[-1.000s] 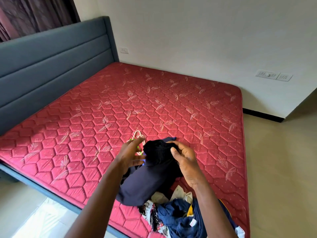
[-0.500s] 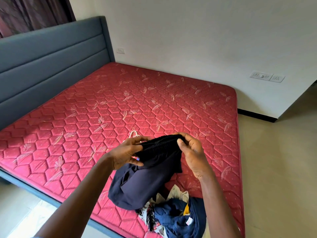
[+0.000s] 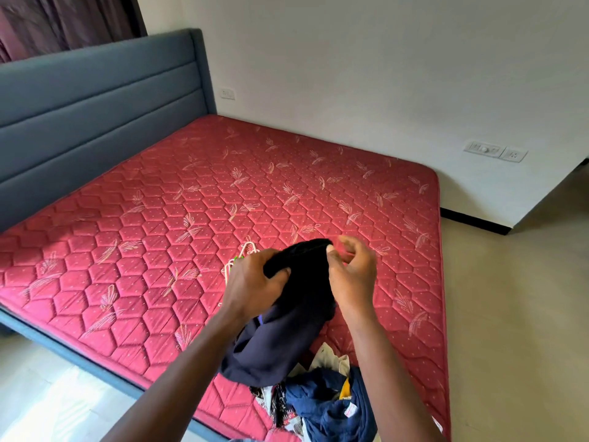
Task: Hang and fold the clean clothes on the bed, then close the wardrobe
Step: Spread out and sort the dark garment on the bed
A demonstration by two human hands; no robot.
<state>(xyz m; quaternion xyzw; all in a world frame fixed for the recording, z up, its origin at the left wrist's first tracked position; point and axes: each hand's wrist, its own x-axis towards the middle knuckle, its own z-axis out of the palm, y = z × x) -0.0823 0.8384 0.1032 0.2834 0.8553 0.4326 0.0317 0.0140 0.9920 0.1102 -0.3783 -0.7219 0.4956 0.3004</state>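
Mattress (image 3: 191, 218) in red quilting, dark garment (image 3: 296, 314) lifted over its near edge above the clothes pile (image 3: 325, 406), my left hand (image 3: 255, 282) gripping its bunched top, my right hand (image 3: 353, 275) blurred beside it, thumb touching cloth, grip unclear, white hangers (image 3: 247, 252) behind my left hand

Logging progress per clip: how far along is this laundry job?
Done: nothing visible; no folded or hung clothes show on the mattress. In hand: the left hand grips a dark garment by its top edge; the right hand is at that edge, its grip blurred. Left: the clothes pile at the mattress's near edge, the white hangers lying unused, and the wardrobe, out of view.
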